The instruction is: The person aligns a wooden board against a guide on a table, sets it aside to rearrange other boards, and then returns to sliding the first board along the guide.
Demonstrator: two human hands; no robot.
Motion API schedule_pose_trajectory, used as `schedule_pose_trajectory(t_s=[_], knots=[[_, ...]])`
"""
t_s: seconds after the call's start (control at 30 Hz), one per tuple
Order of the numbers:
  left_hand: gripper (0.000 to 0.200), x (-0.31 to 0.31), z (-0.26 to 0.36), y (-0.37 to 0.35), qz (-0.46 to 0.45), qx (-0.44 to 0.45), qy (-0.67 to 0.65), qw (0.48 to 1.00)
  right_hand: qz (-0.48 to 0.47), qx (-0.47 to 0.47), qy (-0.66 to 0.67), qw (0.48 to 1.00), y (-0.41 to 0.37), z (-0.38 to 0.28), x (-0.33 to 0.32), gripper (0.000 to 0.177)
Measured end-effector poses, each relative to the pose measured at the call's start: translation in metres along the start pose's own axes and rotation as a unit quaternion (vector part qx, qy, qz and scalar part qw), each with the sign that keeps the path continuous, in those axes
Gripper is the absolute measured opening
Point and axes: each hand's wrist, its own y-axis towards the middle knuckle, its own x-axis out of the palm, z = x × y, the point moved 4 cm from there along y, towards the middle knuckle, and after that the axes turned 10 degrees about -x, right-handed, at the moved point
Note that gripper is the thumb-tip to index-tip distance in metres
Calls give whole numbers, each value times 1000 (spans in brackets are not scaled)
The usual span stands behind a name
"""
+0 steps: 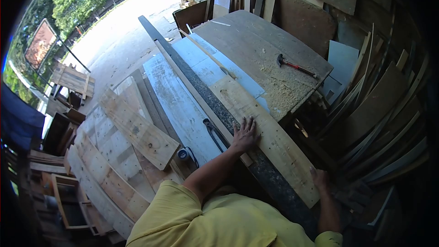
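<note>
A pale wooden plank [270,128] with small dark holes lies lengthwise over a long dark speckled beam [206,93]. My left hand [246,133] rests flat on the plank's left edge, fingers spread. At the plank's near right end, my right hand [321,180] grips the long edge; its thumb shows on the side and the other fingers are mostly hidden. Left of my left hand lies a dark pincer-like tool [213,132] on a worn white board [178,103].
A claw hammer [296,65] with a red and black handle lies on a brown tabletop [256,39] strewn with sawdust. Boards [146,130] are stacked at left beside a small round object [183,154]. Wood offcuts [388,110] lean along the right. Trees stand outside.
</note>
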Motion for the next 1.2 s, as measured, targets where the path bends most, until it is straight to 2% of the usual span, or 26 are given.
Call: schedule_pose_trajectory(t_s=[0.17, 0.3, 0.43, 0.57, 0.7, 0.87, 1.1, 1.2], knots=[[78, 6, 5, 5, -7, 40, 45, 998, -2, -2, -13, 1000, 8, 8, 15, 63], [80, 2, 14, -5, -37, 116, 14, 992, 12, -1, -7, 1000, 14, -5, 9, 65], [75, 2, -1, 1, -23, 131, 6, 991, 5, 3, -9, 1000, 19, -10, 10, 63], [73, 0, -11, 9, -9, 130, 3, 991, 35, -1, -5, 999, 28, -19, 11, 61], [72, -7, -23, 12, -3, 134, 2, 991, 0, 15, 33, 999, 35, -33, 11, 62], [70, -17, -28, 24, -8, 126, 9, 992, 19, 19, 9, 1000, 49, -42, 10, 64], [69, -25, -42, 39, -8, 119, 12, 993, -7, 33, 9, 999, 67, -58, 12, 62], [70, -27, -49, 45, -10, 111, 14, 994, 12, 10, 1, 1000, 74, -65, 14, 62]])
